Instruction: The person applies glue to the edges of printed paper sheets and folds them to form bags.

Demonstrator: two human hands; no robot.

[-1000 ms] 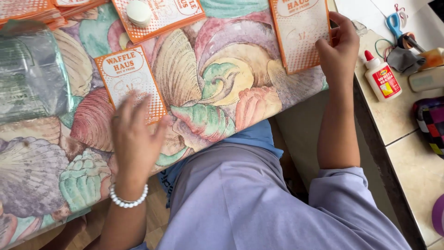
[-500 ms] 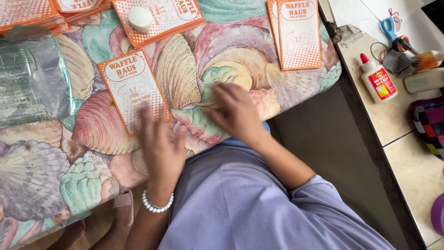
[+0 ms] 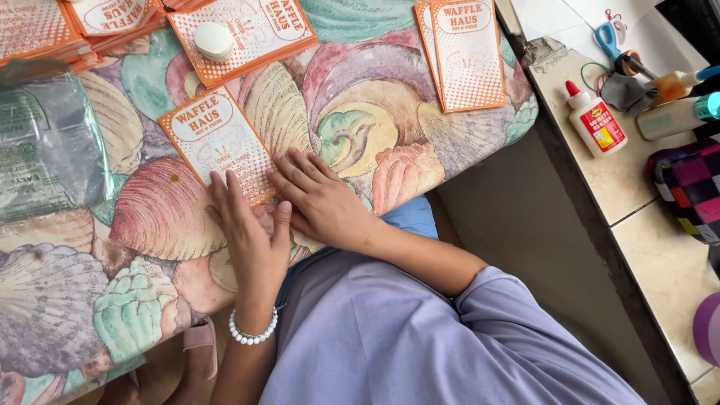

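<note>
An orange-and-white printed card (image 3: 216, 142) lies flat on the seashell-patterned cloth (image 3: 150, 225). My left hand (image 3: 247, 232), with a pearl bracelet at the wrist, rests flat on the card's near edge. My right hand (image 3: 319, 199) lies palm down beside it, its fingertips touching the card's lower right corner. Neither hand holds anything. A small stack of the same cards (image 3: 466, 52) sits at the far right of the cloth. Another card (image 3: 255, 37) at the top carries a small white round lid (image 3: 214, 39).
More cards (image 3: 45, 30) are piled at the top left. A clear plastic bag (image 3: 45, 150) lies at the left. On the tiled counter (image 3: 660, 262) to the right stand a white glue bottle (image 3: 595, 120), blue-handled scissors (image 3: 609, 37) and a chequered pouch (image 3: 694, 184).
My right hand has left the card stack at the far right and come down beside my left hand on the near card. Both hands now press flat on it.
</note>
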